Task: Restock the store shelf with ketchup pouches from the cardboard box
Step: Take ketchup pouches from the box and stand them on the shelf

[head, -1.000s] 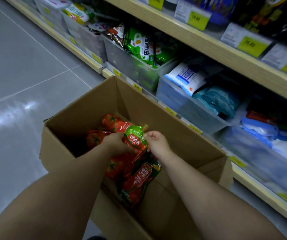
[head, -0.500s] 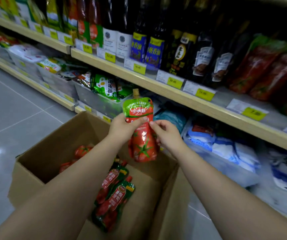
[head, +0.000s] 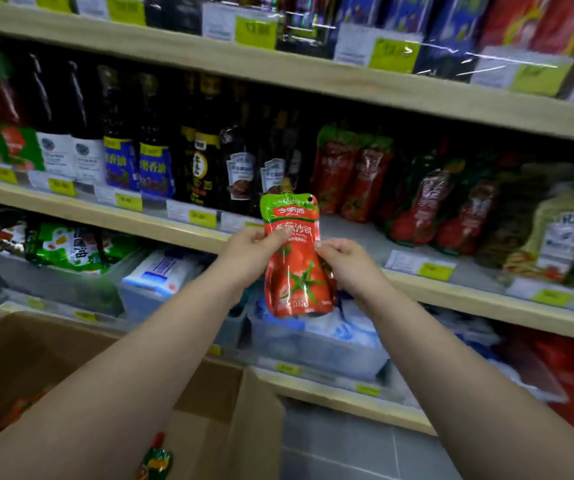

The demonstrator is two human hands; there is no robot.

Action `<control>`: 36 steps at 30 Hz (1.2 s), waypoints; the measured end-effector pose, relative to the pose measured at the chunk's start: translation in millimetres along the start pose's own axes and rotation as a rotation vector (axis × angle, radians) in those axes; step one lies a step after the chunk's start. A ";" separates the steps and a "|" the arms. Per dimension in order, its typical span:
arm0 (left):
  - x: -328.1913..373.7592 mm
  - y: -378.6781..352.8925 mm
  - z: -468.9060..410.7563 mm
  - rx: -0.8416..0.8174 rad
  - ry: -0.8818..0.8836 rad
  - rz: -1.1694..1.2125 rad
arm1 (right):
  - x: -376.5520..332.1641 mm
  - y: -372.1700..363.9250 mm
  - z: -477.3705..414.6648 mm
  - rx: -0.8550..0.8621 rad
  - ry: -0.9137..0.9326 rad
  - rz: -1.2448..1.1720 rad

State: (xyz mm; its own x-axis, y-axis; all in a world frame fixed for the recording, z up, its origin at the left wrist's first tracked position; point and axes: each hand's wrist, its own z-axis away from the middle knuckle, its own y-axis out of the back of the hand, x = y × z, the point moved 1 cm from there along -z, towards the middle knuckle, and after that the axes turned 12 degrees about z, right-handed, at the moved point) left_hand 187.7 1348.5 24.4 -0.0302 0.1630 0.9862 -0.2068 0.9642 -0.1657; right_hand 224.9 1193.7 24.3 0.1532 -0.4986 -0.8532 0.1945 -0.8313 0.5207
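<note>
Ketchup pouch: red glossy foil stand-up pouch (head: 294, 261) with a green top band, tomato print and a small spout cap at the top, held upright in mid-air in front of the middle shelf, above and behind the open box.
Left hand: left hand (head: 249, 252) pinches the pouch's left edge up near the label, thumb on the front, the rest tucked behind.
Right hand: right hand (head: 346, 263) pinches the right edge a bit lower, fingers curled round the back.
How it'll handle: looks soft and squishy, sloshy weight sitting low in the belly, slick foil, so I'd guess it flops if you grab it by one corner. Not fragile exactly, but I wouldn't squeeze the middle hard.
Where to hold: side seams or the stiff top band under the spout, pretty much what's happening now.
Target spot: light wooden shelf board (head: 358, 233) has a bare patch right behind the pouch, next to the row of matching red pouches (head: 354, 178) standing to the right.
In the way: dark sauce bottles (head: 209, 157) crowd the left of the gap, and the yellow price tags (head: 202, 218) line the shelf lip, so it probably has to clear that edge.
Box: brown cardboard box (head: 237, 420) sits low left, at least one more pouch (head: 155, 459) peeking inside.
Lower down: clear plastic bins (head: 316, 348) of white and blue packets, not really in the path.
</note>
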 end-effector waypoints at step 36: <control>4.8 -116.5 -101.0 -0.100 -0.155 -0.316 | 32.3 101.7 -93.0 0.468 -0.007 0.279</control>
State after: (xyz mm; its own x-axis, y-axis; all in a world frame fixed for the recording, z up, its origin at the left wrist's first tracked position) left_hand 310.4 1258.1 47.9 -0.1294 -0.1721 0.9765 -0.1334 0.9789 0.1549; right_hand 339.7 1115.9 52.6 0.1305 -0.7165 -0.6853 -0.3045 -0.6867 0.6601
